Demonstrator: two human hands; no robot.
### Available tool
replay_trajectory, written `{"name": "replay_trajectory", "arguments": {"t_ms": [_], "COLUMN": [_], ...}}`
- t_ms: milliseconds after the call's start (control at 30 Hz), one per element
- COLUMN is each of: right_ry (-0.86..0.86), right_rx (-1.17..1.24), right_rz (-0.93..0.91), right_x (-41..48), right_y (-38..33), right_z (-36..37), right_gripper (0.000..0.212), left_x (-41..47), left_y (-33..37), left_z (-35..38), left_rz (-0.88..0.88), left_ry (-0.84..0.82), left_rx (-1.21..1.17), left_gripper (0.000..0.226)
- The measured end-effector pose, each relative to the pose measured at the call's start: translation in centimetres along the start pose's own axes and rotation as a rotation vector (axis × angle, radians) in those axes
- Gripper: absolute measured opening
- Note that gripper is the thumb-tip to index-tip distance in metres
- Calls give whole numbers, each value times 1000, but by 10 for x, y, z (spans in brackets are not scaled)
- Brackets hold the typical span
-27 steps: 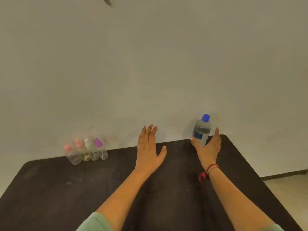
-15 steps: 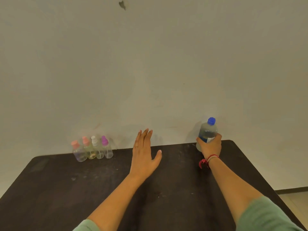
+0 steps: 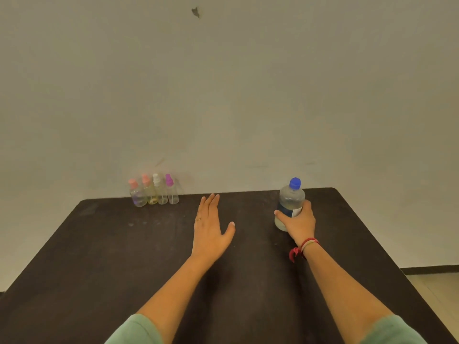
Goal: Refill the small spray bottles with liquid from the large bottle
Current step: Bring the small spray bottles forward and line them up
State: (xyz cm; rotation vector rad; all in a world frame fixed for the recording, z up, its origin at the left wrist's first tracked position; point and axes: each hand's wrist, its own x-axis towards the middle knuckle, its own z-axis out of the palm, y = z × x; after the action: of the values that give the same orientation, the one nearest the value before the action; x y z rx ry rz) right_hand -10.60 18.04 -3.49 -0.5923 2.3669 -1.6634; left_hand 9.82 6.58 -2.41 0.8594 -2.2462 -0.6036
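**A sure hold on the big bottle**

Our right hand (image 3: pixel 299 223) wraps round the lower half of the big bottle (image 3: pixel 290 199), over its label, near the far right corner of the table (image 3: pixel 99 244). The bottle is upright with its blue cap (image 3: pixel 295 182) on. We cannot tell whether its base rests on the tabletop.

Our left hand (image 3: pixel 211 229) is flat and open, fingers straight, around the middle of the table, holding nothing. The four small spray bottles (image 3: pixel 154 192) stand in a tight row at the far edge, toward the left, well apart from both hands, tops on.

To do this step well, we judge it best to grip low and firm, carry the bottle upright, and use the left hand on the cap. The plastic probably gives under a hard squeeze, so we go gently once it is open.
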Motion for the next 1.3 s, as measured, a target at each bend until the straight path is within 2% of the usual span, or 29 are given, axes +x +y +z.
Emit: {"name": "replay_trajectory", "arguments": {"t_ms": [367, 567, 900, 1067, 1300], "right_ry": [-112, -128, -235, -264, -165], "right_rx": [36, 70, 118, 149, 150], "right_rz": [-51, -92, -131, -161, -140], "right_x": [-109, -156, -179, -181, -184], "right_y": [8, 17, 27, 28, 35], "right_z": [-22, -34, -43, -45, -41], "right_gripper": [71, 86, 88, 89, 92], "left_x": [-87, -129, -160, -161, -164], "left_y": [17, 17, -5, -2, -6], "left_z": [-13, -21, -27, -27, -25], "left_rz": [-85, -121, -189, -159, -168], "left_ry": [-31, -53, -128, -134, -73], "left_rx": [-85, -152, -185, -173, -227], "left_gripper": [76, 76, 78, 82, 83]}}
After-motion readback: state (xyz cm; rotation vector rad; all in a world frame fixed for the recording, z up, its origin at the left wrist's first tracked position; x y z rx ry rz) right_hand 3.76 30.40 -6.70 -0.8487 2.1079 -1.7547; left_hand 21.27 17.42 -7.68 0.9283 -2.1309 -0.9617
